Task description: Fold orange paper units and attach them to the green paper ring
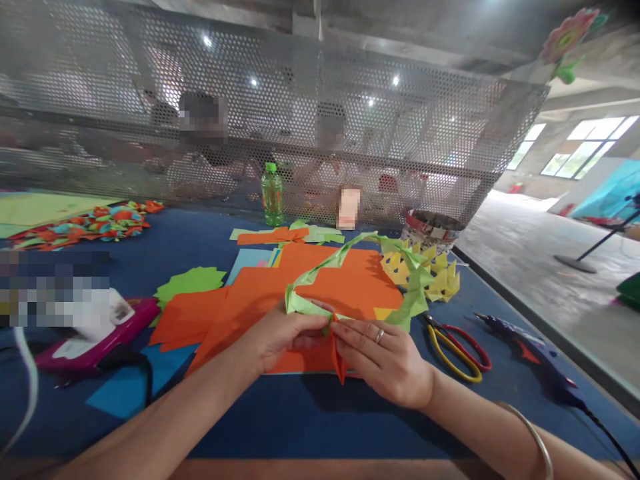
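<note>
My left hand (280, 337) and my right hand (383, 360) meet over the blue table (280, 413), fingers pinched together on a small folded orange paper piece (339, 357) whose point hangs down between them. A long light-green folded paper garland (350, 257) starts at my left fingers, arcs up and back, and comes down near my right hand. Under both hands lie large orange paper sheets (320, 280). A ring shows on my right hand and a bangle on that wrist.
Red-and-yellow scissors (457, 347) and a blue glue gun (530, 353) lie right of my hands. Yellow folded pieces (440, 273), a paper-wrapped cup (430, 230), a green bottle (272, 195), a magenta device (95, 337) and colourful paper flowers (95, 223) stand around. Behind a perforated metal screen (250, 120) sit other people.
</note>
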Demonstrator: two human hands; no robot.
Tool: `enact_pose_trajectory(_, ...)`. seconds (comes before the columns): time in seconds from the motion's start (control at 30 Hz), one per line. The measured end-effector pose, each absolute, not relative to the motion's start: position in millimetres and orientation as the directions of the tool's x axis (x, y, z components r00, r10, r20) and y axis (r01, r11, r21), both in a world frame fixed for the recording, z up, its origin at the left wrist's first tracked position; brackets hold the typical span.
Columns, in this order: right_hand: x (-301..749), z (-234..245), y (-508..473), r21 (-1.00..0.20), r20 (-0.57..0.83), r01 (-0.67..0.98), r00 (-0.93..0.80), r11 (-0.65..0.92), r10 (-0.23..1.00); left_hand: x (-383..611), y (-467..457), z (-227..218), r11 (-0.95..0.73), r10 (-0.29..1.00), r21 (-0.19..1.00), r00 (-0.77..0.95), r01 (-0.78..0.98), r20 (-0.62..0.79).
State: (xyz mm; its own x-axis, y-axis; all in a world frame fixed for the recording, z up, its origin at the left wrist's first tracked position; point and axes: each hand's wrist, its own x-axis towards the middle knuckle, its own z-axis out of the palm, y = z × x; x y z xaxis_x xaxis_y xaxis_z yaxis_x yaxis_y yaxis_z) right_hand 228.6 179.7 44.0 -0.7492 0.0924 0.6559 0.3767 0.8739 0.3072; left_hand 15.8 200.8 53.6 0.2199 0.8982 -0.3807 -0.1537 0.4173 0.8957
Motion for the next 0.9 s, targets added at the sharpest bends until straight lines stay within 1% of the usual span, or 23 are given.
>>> enact_pose_trajectory(0.17, 225.8, 40.2, 179.8, 0.318, 0.644, 0.377, -0.759, 0.87, 0.094, 17.1, 201.5, 52.4, 0.447, 0.886, 0.874, 0.226, -0.19, -0.404)
enact_pose_trajectory(0.5, 226.2, 42.8, 177.6, 0.33, 0.634, 0.375, -0.768, 0.866, 0.09, 19.6, 199.1, 53.2, 0.444, 0.89, 0.857, 0.24, -0.261, -0.388)
enact_pose_trajectory(0.7, 225.3, 40.9, 176.2, 0.37, 0.637, 0.397, -0.767, 0.84, 0.082, 21.9, 196.7, 55.0, 0.45, 0.889, 0.842, 0.237, -0.298, -0.392)
enact_pose_trajectory(0.9, 224.2, 42.8, 173.8, 0.384, 0.644, 0.436, -0.758, 0.814, 0.102, 25.3, 196.3, 55.8, 0.445, 0.893, 0.84, 0.23, -0.312, -0.387)
